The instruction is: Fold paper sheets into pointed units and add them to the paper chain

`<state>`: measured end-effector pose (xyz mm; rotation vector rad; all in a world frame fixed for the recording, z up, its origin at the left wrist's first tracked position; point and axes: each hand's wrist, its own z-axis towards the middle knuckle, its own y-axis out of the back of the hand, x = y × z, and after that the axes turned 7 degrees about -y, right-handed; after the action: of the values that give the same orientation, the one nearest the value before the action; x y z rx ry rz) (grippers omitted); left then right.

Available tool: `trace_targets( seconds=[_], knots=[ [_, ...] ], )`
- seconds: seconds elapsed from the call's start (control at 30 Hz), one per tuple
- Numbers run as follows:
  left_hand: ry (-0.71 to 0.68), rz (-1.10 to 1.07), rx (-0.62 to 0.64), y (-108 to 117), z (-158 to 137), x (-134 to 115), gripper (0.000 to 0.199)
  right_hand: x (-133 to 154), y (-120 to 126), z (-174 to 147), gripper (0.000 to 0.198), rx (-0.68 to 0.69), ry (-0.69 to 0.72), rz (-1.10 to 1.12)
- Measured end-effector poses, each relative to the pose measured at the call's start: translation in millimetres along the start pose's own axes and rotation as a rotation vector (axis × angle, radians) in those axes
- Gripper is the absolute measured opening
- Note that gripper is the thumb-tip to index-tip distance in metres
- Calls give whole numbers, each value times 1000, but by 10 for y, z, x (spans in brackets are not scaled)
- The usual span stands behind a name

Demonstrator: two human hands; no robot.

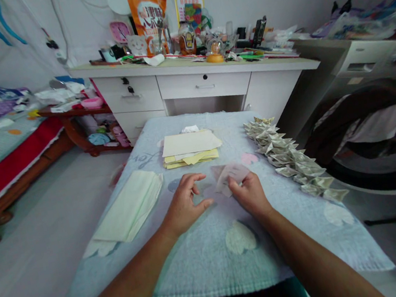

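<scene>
Between thumb and fingers, my right hand (249, 193) grips a thin, pale piece of folded paper (230, 176), blurred at its edges. To its left, my left hand (187, 202) hovers over the cloth with thumb and fingers apart and nothing between them. Beyond both hands lies a stack of cream and yellow paper sheets (190, 144). A pile of pale green paper (128, 206) rests left of my left hand. Along the right side of the table, several pointed folded paper pieces (288, 155) stand packed in rows.
A light blue patterned cloth (201, 272) covers the table. Behind it is a white desk (207, 85) crowded with a snack bag (149, 19), a jar (187, 38) and small items. A washing machine (367, 63) stands at right, a bed (9, 157) at left.
</scene>
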<state>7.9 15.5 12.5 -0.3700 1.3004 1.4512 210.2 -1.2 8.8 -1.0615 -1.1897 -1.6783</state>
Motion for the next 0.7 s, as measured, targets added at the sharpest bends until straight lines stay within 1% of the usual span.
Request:
trace_targets(
  seconds=[0.07, 0.13, 0.2, 0.27, 0.33, 0.37, 0.4, 0.47, 0.57, 0.63, 0.7],
  knots=[
    [-64, 6, -76, 2, -32, -44, 58, 29, -11, -36, 11, 13, 152, -283],
    [-100, -14, -108, -1, -67, -85, 61, 57, -31, -71, 10, 53, 282, -511],
    [-113, -25, -102, -1, -92, -115, 61, 80, -53, -101, 8, 115, 379, -643],
    [-138, -8, -57, 5, -98, -133, 48, 97, -75, -126, 6, 178, 447, -702],
    [-188, 12, -7, 17, -89, -139, 28, 106, -90, -142, 5, 211, 481, -709],
    [-213, 8, 7, 24, -81, -139, 21, 107, -93, -146, 5, 213, 485, -696],
    [-231, -10, 7, 31, -73, -138, 18, 104, -93, -145, 7, 207, 482, -674],
    [-237, -75, -32, 46, -57, -131, 17, 92, -80, -130, 16, 174, 462, -608],
    [-201, -220, -94, 62, -40, -112, 9, 55, -40, -81, 30, 99, 431, -490],
    [-174, -326, -109, 69, -32, -90, 6, 23, -7, -44, 32, 66, 444, -420],
    [-158, -381, -101, 75, -25, -64, 7, -9, 26, -17, 31, 59, 465, -386]
  ],
)
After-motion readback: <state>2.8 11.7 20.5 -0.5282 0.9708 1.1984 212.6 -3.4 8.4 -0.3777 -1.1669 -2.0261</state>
